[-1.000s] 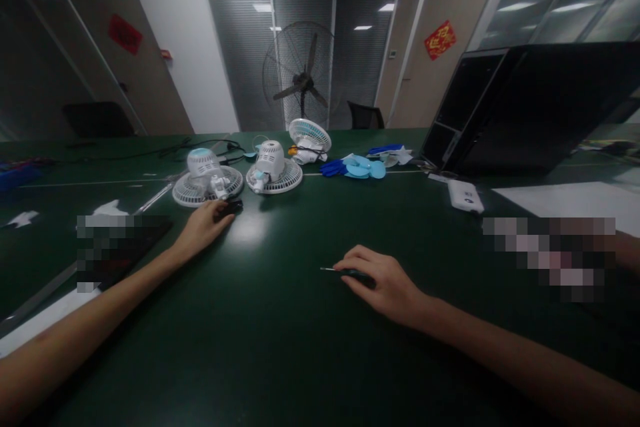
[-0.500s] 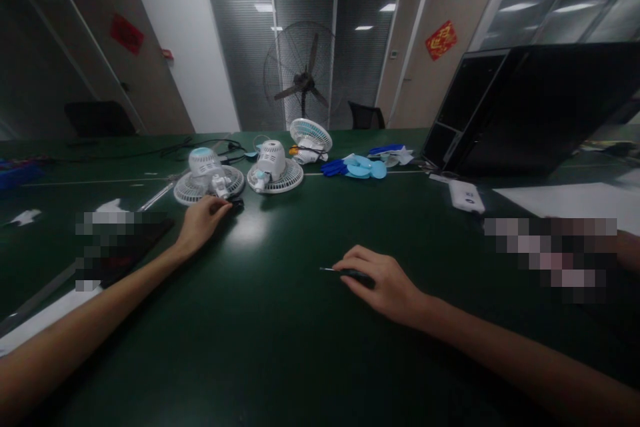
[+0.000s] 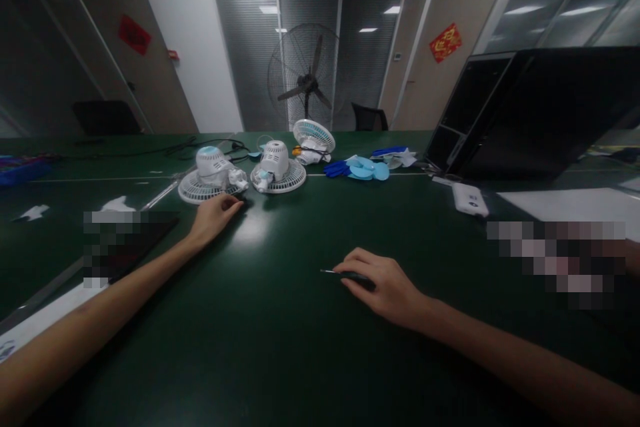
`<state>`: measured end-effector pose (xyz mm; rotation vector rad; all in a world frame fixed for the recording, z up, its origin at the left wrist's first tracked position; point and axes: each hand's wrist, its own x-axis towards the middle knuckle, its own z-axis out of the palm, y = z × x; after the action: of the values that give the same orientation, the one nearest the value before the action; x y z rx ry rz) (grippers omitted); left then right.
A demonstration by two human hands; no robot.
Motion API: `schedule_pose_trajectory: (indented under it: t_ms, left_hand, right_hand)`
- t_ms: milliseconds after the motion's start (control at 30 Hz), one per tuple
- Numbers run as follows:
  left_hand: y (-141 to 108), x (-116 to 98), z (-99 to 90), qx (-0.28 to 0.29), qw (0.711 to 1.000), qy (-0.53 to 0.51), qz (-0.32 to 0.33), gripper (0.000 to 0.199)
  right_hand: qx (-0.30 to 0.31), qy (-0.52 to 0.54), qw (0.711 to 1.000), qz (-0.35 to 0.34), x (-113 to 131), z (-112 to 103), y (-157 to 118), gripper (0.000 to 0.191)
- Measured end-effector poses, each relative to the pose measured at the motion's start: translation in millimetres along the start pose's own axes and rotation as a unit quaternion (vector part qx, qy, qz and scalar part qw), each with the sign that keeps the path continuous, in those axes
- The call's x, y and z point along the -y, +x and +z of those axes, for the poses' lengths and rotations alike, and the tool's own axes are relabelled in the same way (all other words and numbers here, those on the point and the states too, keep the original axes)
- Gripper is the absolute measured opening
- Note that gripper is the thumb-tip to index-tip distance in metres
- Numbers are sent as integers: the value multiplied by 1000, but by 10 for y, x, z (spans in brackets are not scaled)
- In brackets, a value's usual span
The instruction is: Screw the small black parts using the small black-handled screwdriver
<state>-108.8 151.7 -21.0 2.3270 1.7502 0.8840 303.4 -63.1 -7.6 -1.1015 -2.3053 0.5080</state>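
In my right hand (image 3: 383, 283) a slim screwdriver (image 3: 357, 277) with a dark handle is gripped, its thin metal tip pointing left just above the green table. My left hand (image 3: 216, 217) reaches to the front edge of the left small white fan (image 3: 213, 170), thumb and fingers pinched together; what they hold, if anything, is hidden. That fan lies face-down on its grille, its motor housing up and a white joint piece at its right side. Beside it a second white fan (image 3: 275, 163) rests face-down as well.
Behind them a third fan (image 3: 314, 140) leans tilted. Light-blue fan blades (image 3: 367, 168) and blue gloves (image 3: 337, 168) lie to its right. A large black monitor (image 3: 540, 113) and a white box (image 3: 469, 199) stand at right. A dark tablet-like object (image 3: 143, 247) lies left; another person's hand is blurred at far right.
The left fan's housing and joint piece have turned slightly to the right. The dark bit by my left fingertips shows less now. My right hand keeps its place; the view has shifted slightly.
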Motion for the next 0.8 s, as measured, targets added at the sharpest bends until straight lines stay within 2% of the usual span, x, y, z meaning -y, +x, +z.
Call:
schedule_pose_trajectory:
  t_ms: [167,233,300,367,467,567,667,800]
  left_hand:
    - [7,-39,-49,17,1000,-4,6,47]
    - [-7,-117,-65,37,999,-9,9,45]
    - [-80,-303,-51,73,996,-39,30,44]
    - [-241,-608,2,128,985,-93,74,40]
    - [-608,-1175,120,218,950,-166,150,29]
    - [-950,-1617,194,266,916,-208,217,22]
    - [-1110,-1780,196,279,906,-215,235,18]
    - [-1110,-1750,180,280,908,-215,224,17]
  right_hand:
    - [3,-10,1000,3,-10,6,-6,28]
    - [1,-13,1000,1,-18,8,-8,29]
    - [-1,-9,1000,0,-24,7,-8,29]
    - [-3,-2,1000,-1,-25,7,-4,30]
    - [-13,-3,1000,-7,-20,12,1,29]
    - [-16,-10,1000,-20,-2,19,-2,25]
    - [-9,-11,1000,-28,22,15,-14,23]
    - [-4,-4,1000,-19,40,3,-26,23]
